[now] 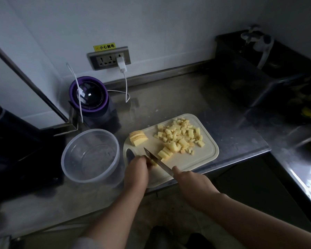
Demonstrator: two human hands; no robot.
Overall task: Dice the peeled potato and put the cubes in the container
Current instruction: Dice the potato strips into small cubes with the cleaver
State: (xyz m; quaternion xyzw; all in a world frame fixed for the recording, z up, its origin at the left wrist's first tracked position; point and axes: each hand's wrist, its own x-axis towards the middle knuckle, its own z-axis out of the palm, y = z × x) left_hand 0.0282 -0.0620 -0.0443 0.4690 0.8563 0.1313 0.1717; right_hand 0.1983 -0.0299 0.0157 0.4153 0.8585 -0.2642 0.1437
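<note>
A cream cutting board (203,159) lies on the steel counter. Several potato cubes (181,133) are heaped on its far half. A stack of potato slices (137,137) sits at its far left corner. My right hand (190,178) grips the handle of a knife (158,161), whose blade rests on the board. My left hand (136,169) holds a small piece of potato (153,163) against the blade; most of that piece is hidden. A clear round plastic container (90,155) stands left of the board with nothing visible inside.
A purple blender (90,97) stands behind the container, with a white cable (126,83) plugged into the wall socket (109,58). A dark sink (255,76) with a tap is at the far right. The counter's front edge runs just under the board.
</note>
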